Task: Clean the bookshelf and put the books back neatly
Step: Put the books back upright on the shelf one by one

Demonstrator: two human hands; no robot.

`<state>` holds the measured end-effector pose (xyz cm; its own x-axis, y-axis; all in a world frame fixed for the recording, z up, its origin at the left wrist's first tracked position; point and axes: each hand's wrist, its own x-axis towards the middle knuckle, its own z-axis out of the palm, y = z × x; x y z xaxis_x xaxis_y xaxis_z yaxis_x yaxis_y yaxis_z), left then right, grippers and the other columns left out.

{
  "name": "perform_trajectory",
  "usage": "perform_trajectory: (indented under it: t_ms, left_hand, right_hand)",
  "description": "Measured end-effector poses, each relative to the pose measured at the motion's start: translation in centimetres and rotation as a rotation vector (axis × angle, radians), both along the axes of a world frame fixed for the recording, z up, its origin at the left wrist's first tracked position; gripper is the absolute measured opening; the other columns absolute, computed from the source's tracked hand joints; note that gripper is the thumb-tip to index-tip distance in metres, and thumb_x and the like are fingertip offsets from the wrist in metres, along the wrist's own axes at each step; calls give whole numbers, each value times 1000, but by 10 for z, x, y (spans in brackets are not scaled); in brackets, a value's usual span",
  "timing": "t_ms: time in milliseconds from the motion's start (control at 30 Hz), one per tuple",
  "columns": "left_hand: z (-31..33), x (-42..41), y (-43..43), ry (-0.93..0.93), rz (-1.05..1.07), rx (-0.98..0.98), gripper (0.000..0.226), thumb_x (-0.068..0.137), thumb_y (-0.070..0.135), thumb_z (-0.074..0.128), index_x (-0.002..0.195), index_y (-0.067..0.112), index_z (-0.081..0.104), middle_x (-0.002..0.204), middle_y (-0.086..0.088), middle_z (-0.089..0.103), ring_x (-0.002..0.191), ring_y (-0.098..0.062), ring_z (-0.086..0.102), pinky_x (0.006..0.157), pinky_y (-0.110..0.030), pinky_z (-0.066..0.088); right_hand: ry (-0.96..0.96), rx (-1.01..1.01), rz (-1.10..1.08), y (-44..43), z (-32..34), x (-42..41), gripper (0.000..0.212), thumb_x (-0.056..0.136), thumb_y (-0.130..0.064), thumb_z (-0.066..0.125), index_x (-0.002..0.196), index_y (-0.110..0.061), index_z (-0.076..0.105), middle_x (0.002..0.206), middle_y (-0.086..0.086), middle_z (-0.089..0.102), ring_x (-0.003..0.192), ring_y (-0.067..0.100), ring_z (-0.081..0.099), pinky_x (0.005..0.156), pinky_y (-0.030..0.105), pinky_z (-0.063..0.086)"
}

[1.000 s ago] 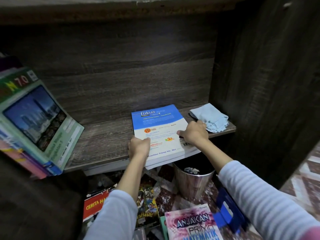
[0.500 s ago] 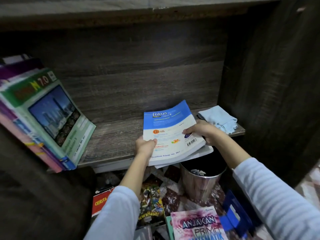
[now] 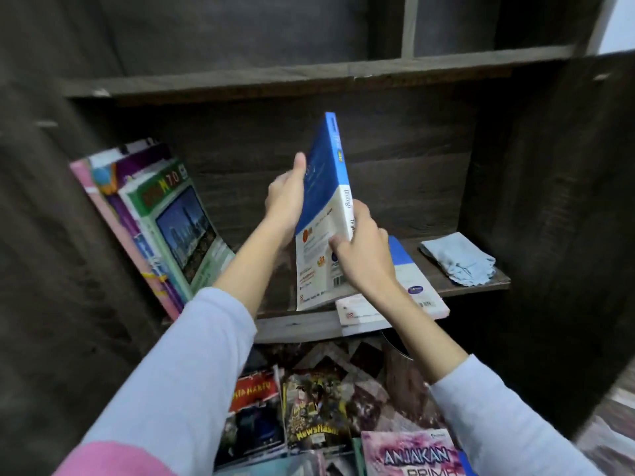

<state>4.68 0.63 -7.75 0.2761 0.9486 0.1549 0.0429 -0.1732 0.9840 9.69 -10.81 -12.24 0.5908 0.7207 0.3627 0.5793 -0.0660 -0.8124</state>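
A blue and white book (image 3: 321, 207) stands nearly upright on the dark wooden shelf (image 3: 457, 286), its lower edge at the shelf front. My left hand (image 3: 287, 197) grips its left cover near the top, thumb up. My right hand (image 3: 364, 255) holds its spine side lower down. A second blue and white book (image 3: 412, 290) lies flat on the shelf behind my right wrist, overhanging the front edge. Several books (image 3: 165, 218) lean against the left wall of the shelf. A folded light blue cloth (image 3: 458, 257) lies at the shelf's right end.
Below the shelf, several books and magazines (image 3: 316, 413) are spread on the floor, including a pink one (image 3: 412, 455) at the bottom. A metal bin's rim (image 3: 395, 345) shows under the shelf edge. An upper shelf board (image 3: 309, 77) runs above.
The top book has been lifted off the flat one and tipped upright by both hands. The view has risen, showing the upper shelf.
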Motion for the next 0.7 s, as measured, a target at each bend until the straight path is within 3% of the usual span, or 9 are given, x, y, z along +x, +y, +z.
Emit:
perform_trajectory:
  t_ms: [100, 167, 267, 367, 467, 600, 667, 700]
  left_hand:
    - [42, -20, 2, -19, -23, 32, 95, 64, 81, 46, 140, 24, 40, 140, -1, 46, 125, -26, 45, 106, -48, 35]
    - [61, -39, 5, -15, 14, 85, 107, 60, 76, 57, 149, 26, 23, 147, -3, 39, 129, -28, 42, 107, -49, 34]
    - [73, -69, 19, 52, 109, 210, 93, 81, 34, 69, 151, 24, 9, 147, -6, 36, 129, -22, 41, 107, -30, 32]
    - [69, -102, 23, 112, 230, 349, 80, 85, 5, 55, 150, 26, 13, 136, -7, 42, 110, -15, 44, 80, -13, 29]
    - [59, -133, 21, 148, 320, 455, 70, 82, 3, 50, 143, 26, 24, 117, -7, 47, 95, -18, 47, 69, -15, 30]
    - [48, -164, 24, 218, 368, 604, 57, 79, 2, 51, 131, 17, 34, 88, -8, 55, 69, -14, 50, 69, -26, 39]
    - [43, -171, 24, 266, 395, 683, 55, 79, 3, 51, 129, 16, 35, 81, -3, 54, 65, -4, 47, 70, -23, 36]
    - [40, -174, 26, 299, 427, 723, 55, 79, 4, 52, 129, 17, 35, 83, 0, 56, 71, -3, 49, 79, -21, 35]
  right_hand:
    - [-119, -10, 18, 2, 11, -36, 58, 92, -11, 44, 145, -23, 23, 118, 23, 56, 109, 43, 47, 91, 46, 43]
    - [-189, -7, 39, 5, 12, -58, 61, 94, -12, 43, 147, -25, 17, 113, 24, 58, 105, 44, 50, 89, 46, 43]
    - [-316, 4, 57, 16, 4, -87, 63, 95, -14, 42, 149, -25, 11, 106, 22, 63, 99, 44, 55, 79, 43, 42]
    - [-410, 42, 108, 32, -10, -112, 67, 94, -15, 43, 150, -22, 8, 105, 18, 64, 96, 41, 59, 76, 42, 43]
    - [-414, 111, 167, 47, -24, -132, 70, 92, -11, 48, 151, -18, 11, 103, 18, 66, 87, 41, 63, 71, 43, 48]
    - [-475, 225, 120, 73, -42, -157, 84, 64, -2, 71, 138, -12, 32, 69, 14, 67, 43, 35, 58, 36, 32, 42]
    - [-467, 265, 115, 82, -49, -162, 84, 60, 0, 68, 135, -11, 31, 71, 16, 68, 37, 36, 54, 32, 31, 39]
    - [-446, 256, 150, 87, -51, -164, 82, 63, 1, 65, 135, -13, 28, 79, 20, 69, 39, 39, 55, 34, 33, 40]
